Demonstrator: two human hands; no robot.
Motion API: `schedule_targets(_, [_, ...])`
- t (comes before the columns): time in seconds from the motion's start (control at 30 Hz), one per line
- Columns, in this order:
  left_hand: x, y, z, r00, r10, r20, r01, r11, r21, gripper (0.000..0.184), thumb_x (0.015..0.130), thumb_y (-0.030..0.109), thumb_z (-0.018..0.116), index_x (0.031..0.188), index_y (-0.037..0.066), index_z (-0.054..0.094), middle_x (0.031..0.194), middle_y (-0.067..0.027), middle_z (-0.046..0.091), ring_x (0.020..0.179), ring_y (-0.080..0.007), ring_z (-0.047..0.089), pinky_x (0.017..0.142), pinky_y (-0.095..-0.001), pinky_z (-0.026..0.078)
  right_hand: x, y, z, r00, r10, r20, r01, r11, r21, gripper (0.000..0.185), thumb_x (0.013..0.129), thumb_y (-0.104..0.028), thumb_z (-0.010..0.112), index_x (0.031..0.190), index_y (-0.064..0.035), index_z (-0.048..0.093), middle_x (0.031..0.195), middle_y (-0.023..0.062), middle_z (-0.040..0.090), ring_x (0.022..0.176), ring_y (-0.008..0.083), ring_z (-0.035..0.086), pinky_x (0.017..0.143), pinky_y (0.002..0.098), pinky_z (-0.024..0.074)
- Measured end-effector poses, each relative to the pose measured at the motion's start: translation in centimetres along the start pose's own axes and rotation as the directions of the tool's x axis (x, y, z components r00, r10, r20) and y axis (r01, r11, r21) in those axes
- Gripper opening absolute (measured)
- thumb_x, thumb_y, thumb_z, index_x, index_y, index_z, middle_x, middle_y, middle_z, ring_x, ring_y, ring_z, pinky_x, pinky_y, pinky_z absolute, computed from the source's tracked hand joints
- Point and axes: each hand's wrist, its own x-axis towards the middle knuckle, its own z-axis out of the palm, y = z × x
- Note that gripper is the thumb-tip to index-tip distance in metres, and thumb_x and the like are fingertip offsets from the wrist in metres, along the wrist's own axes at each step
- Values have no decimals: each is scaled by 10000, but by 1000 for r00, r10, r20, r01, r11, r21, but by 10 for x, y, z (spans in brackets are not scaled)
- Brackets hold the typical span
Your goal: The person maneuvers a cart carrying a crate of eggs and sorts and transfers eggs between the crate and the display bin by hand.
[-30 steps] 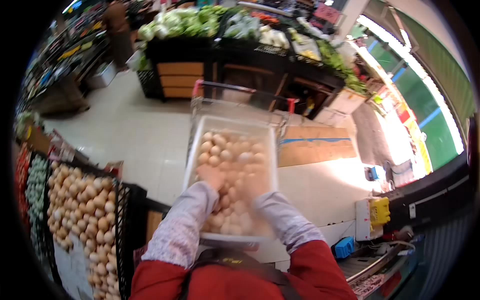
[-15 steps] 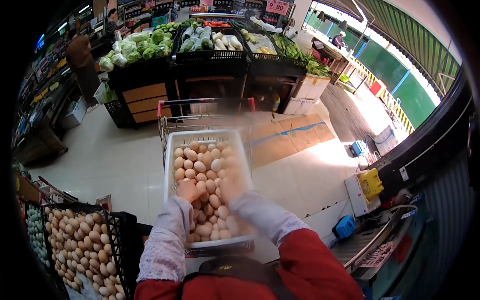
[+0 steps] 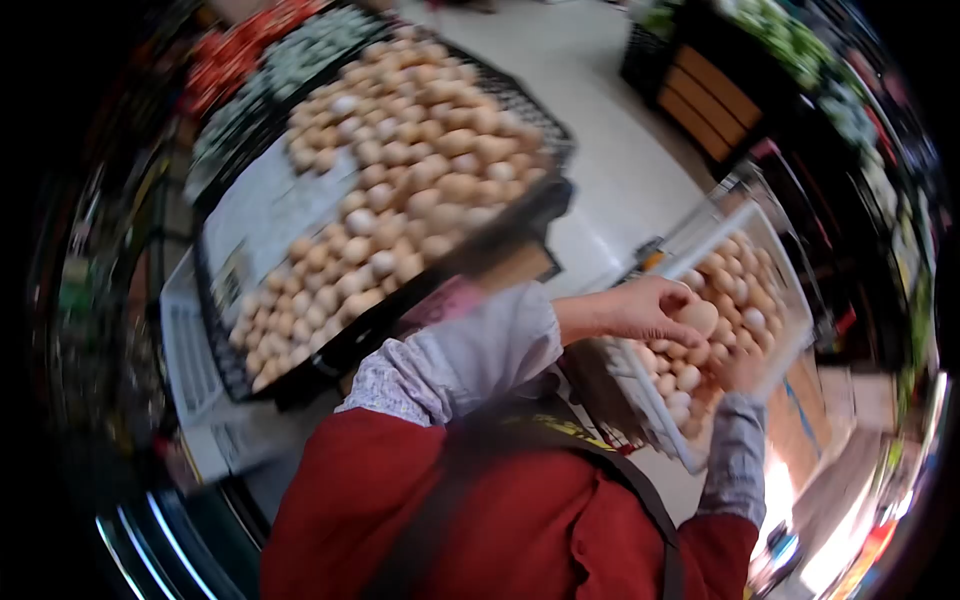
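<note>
My left hand (image 3: 648, 308) is closed, thumb and fingers around a pale brown egg (image 3: 698, 318). It is over the left part of a white plastic basket (image 3: 645, 408) filled with brown and pinkish eggs (image 3: 735, 285). My right hand (image 3: 741, 369) reaches down among the eggs near the basket's right side. Its fingers are blurred and partly hidden, so I cannot tell whether it grips one. Beneath the basket is a metal shopping cart, partly in view.
To the left stands a large black crate (image 3: 490, 245) heaped with eggs, with bare grey-white lining (image 3: 275, 205) at one side. Bluish eggs (image 3: 320, 40) and red packages (image 3: 240, 50) lie beyond. A vegetable stand (image 3: 710, 100) is at the upper right.
The view has swung left and down toward the egg crate. My left hand has come up out of the basket's eggs with one egg; my right hand stays in the basket.
</note>
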Motion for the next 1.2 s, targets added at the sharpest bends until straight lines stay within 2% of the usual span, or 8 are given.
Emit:
schedule_targets(0.23, [-190,-25,-99,879,96,-467,-209,958,-195,444,772,235,775,1111,4,604,918,-3,633,785,-67,562,703,-233,478,23,36,25,939,-265,-218,301,940,158,440,687,-281,727,1023,-10,645,972,208,586,893,366,556,795,426,460])
schedule_targets(0.37, [-305,-29,-145,646,-21,-763,-1,1000,-28,371,823,225,726,1110,17,616,964,7,625,818,-84,581,727,-251,485,32,41,26,952,-267,-147,299,915,270,385,726,-279,705,953,22,631,905,162,579,756,310,565,663,424,476])
schedule_targets(0.47, [-371,-54,-172,519,-200,-831,139,979,-148,487,806,127,733,1221,-28,530,1121,-89,613,990,-128,603,808,-249,510,32,32,11,979,22,201,-108,895,432,381,778,-323,672,1016,-29,630,881,102,573,632,244,557,513,396,465])
schedule_targets(0.57, [-399,-74,-184,425,-191,-885,574,812,101,479,712,348,784,1059,45,650,951,-64,652,886,-160,596,749,-312,485,31,35,-1,845,207,492,-516,553,654,411,811,-385,651,1098,-96,596,845,50,559,553,174,534,412,323,422])
schedule_targets(0.7, [-401,-82,-181,461,-70,-884,703,637,316,470,657,357,794,1021,86,673,880,-151,593,821,-278,604,740,-380,497,18,8,-37,885,228,406,-458,584,670,430,822,-438,656,1083,-116,541,737,23,544,527,156,523,393,260,398])
schedule_targets(0.83, [-394,-92,-180,511,-129,-850,784,475,400,451,628,334,782,996,92,685,1018,-187,537,915,-330,565,774,-423,476,18,-12,-72,926,-2,377,-368,209,906,350,908,-402,576,1091,-105,540,862,19,563,582,135,557,430,234,441])
schedule_targets(1.03, [-401,-109,-186,557,-119,-822,784,402,473,424,637,317,777,981,91,678,1031,-187,532,1036,-343,498,858,-428,438,-29,-232,-160,945,-296,136,-3,411,912,490,892,-330,575,1293,-62,487,1164,75,568,912,143,582,615,255,497])
schedule_targets(1.2, [-407,-115,-191,585,-130,-801,742,485,463,416,655,359,769,962,94,676,1095,-218,479,1039,-390,495,886,-465,437,-52,-427,-151,565,-794,225,114,345,932,607,811,-256,622,1315,23,433,1087,157,585,725,142,581,611,247,496])
